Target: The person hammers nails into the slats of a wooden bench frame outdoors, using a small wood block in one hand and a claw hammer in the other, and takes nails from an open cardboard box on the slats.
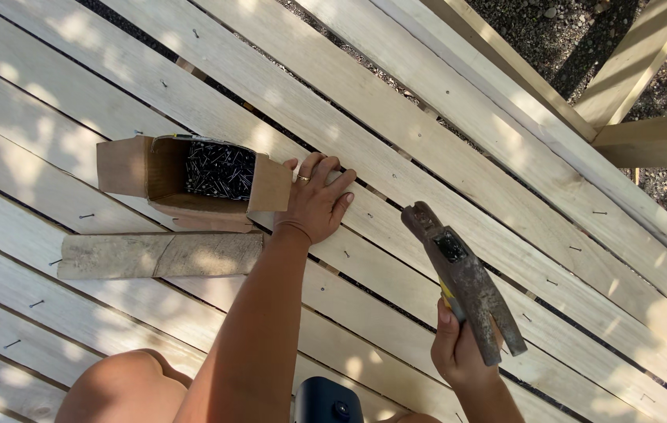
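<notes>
My left hand (316,200) rests palm down on a pale wooden plank (396,168), fingers spread, a ring on one finger. It lies right beside an open cardboard box (163,180) filled with dark nails (220,169). My right hand (459,352) grips a rusty claw hammer (465,278) near its head, raised above the planks, with the striking face pointing away from me and the claw toward me.
Pale slats run diagonally with narrow gaps, and nails (85,215) stand partly driven in them. A short weathered board (157,254) lies below the box. A timber frame (639,125) and gravel ground (568,31) are at top right. My knee (126,388) and a dark object (328,401) sit at the bottom.
</notes>
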A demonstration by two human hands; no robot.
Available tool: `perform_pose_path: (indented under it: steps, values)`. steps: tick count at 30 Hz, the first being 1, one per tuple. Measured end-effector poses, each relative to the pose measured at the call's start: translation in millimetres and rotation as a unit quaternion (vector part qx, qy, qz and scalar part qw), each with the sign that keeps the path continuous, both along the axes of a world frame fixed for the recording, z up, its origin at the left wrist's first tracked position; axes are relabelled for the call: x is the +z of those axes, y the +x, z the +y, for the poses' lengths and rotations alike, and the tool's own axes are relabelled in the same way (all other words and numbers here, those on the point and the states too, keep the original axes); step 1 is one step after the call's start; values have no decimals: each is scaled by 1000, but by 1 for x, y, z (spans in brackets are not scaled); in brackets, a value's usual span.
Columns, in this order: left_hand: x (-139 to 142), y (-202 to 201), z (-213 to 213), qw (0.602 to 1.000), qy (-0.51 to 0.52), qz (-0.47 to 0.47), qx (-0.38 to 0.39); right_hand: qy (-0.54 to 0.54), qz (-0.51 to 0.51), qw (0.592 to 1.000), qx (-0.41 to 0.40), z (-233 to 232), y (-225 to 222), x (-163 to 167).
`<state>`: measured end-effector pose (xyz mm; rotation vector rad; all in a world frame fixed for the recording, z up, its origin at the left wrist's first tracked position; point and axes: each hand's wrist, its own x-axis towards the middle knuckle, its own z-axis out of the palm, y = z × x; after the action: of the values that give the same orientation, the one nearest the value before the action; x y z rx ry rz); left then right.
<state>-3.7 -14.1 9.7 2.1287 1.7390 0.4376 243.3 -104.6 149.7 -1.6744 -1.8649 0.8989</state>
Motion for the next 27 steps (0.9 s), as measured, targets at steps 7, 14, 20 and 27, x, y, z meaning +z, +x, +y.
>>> perform_pose_path:
  steps: [7, 14, 20, 27]
  values:
    - [-1, 0, -1, 1000, -1, -9, -1, -99, -208, 973, 7, 17, -9, -24]
    - [-7, 0, 2, 999, 38, 1, -8, 49, -74, 994, 63, 13, -12, -14]
    - [-6, -2, -2, 1000, 5, 0, -7, -103, -142, 983, -48, 21, -17, -16]
    - [-3, -3, -1, 1000, 16, -6, -5, -226, -252, 941, -7, 24, -25, -8]
